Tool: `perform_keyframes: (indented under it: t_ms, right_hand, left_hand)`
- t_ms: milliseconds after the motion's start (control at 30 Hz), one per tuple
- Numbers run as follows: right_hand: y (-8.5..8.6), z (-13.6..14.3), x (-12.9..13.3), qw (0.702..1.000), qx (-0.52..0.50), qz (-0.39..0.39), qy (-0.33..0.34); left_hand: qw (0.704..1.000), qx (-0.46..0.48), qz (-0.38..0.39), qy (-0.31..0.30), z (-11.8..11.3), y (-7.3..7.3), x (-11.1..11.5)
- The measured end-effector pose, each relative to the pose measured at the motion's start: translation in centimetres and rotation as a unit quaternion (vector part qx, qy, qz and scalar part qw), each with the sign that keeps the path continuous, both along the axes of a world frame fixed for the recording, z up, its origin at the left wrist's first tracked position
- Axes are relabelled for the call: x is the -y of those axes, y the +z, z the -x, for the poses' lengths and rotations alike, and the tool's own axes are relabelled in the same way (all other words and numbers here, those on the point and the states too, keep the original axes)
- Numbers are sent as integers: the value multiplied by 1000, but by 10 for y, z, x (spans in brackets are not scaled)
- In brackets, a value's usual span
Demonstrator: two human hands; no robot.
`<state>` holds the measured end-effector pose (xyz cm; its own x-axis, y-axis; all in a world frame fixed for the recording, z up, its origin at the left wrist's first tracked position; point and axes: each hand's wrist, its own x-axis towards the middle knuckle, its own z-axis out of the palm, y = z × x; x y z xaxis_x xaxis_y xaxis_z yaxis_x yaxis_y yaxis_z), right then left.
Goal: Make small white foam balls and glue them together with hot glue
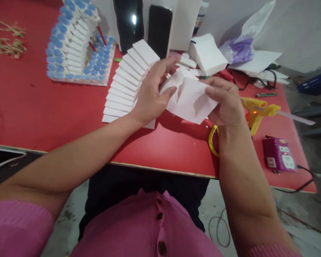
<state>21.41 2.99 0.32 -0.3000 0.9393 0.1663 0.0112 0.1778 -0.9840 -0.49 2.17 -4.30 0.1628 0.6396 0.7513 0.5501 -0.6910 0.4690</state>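
Observation:
A creased piece of white paper (194, 100) is up off the red table between both hands. My right hand (227, 101) pinches its right side, thumb in front and fingers curled behind. On the left edge rests the thumb of my left hand (151, 92), whose fingers curve loosely around the far side, partly hidden. Beneath and beside my left hand lies a curved, stepped row of white strips (123, 87), overlapping like a fan staircase. Yellow-handled scissors (213, 140) lie partly under my right forearm.
A blue-and-white model with small steps (80, 48) stands at back left. Two dark phones (159, 30) lean at the back near a white paper stack (208, 55). At right are a yellow glue gun (256, 110) and a purple power box (279, 154) with a cord. The red table (160, 150) ends near my body.

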Motion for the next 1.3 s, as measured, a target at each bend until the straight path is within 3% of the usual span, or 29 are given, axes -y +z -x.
perform_keyframes:
  t_ms: [133, 267, 433, 633, 767, 1133, 1300]
  right_hand:
    - [3, 3, 1, 996, -41, 76, 22]
    - [-5, 4, -2, 999, 4, 46, 8]
    - [-15, 7, -2, 999, 16, 21, 24]
    - [-19, 6, -7, 999, -42, -2, -21]
    - [-20, 5, -9, 997, -68, 7, -41]
    - [-14, 6, -8, 999, -16, 40, 8]
    - [-16, 9, -7, 999, 28, -8, 15]
  left_hand:
    - [991, 81, 85, -60, 1, 10, 4]
    - [989, 80, 94, -81, -1, 14, 8]
    - [983, 111, 129, -70, -5, 15, 11]
    - [981, 120, 127, -87, -4, 18, 12]
    - [975, 140, 168, -38, -1, 15, 6]
    - [990, 69, 123, -26, -1, 13, 11]
    - [992, 60, 109, -32, -1, 15, 9]
